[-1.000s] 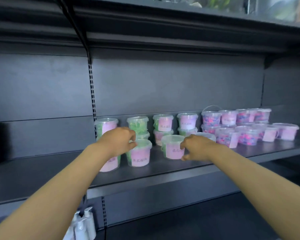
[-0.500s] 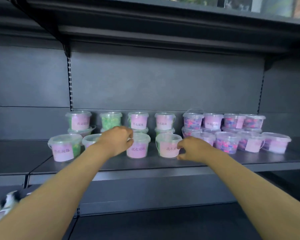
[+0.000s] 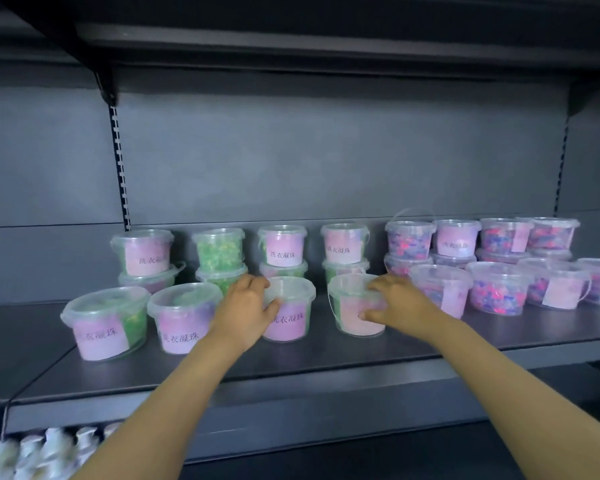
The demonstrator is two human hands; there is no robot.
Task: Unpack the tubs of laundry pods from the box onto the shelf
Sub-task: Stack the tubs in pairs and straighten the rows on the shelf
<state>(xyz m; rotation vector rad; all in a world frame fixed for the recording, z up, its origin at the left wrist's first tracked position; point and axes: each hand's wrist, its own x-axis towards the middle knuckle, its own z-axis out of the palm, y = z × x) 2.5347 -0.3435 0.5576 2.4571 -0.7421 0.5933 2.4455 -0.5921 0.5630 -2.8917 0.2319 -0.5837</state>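
Note:
Several clear tubs of laundry pods with pink labels stand on the dark grey shelf; green ones are to the left and purple-pink ones to the right. In the front row my left hand grips the left side of a pink-labelled tub, fingers at its lid rim and thumb on its wall. My right hand grips the neighbouring tub from the right, fingers over the lid and thumb on the side. Both tubs rest upright on the shelf. The box is out of view.
Two more front tubs stand to the left, with stacked pairs behind. A purple-pod tub sits close by my right hand. An upper shelf overhangs. White spray bottles stand below at the lower left.
My view has swung and come closer to the shelf. Both hands have stayed on the same two front tubs, which have barely shifted.

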